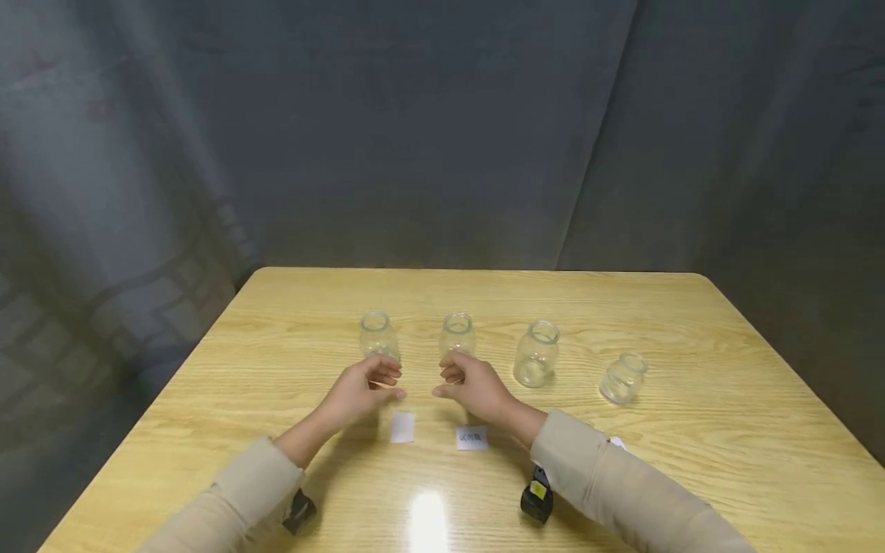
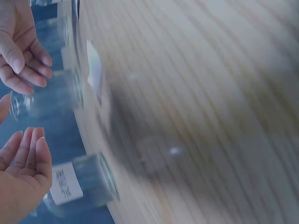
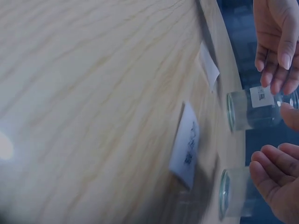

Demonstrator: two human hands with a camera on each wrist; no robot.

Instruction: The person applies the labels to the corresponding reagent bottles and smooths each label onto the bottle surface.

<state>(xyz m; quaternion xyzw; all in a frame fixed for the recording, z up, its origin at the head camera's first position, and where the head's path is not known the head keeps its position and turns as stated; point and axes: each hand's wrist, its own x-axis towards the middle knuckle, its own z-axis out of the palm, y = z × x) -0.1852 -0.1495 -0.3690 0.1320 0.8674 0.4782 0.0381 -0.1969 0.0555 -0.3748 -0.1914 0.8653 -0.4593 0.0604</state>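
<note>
My left hand (image 1: pixel 359 392) hovers over the table in front of the leftmost glass jar (image 1: pixel 377 336), fingers bent loosely and holding nothing. That jar carries a white label (image 2: pixel 66 183) with dark print, seen in the left wrist view. Facing it, my right hand (image 1: pixel 477 388) hangs before the second glass jar (image 1: pixel 458 332) with its fingers loosely bent and nothing in them. A gap lies between the two hands, palms turned toward each other. Below them lie a small pale card (image 1: pixel 402 427) and a white card with dark handwriting (image 1: pixel 472 438).
To the right stand a third glass jar (image 1: pixel 535 355) and a smaller glass jar (image 1: pixel 624 379). Another white card (image 1: pixel 618 443) peeks out beside the right sleeve (image 1: pixel 588 461). The wooden table (image 1: pixel 726 399) meets a dark curtain (image 1: pixel 415 138) behind it.
</note>
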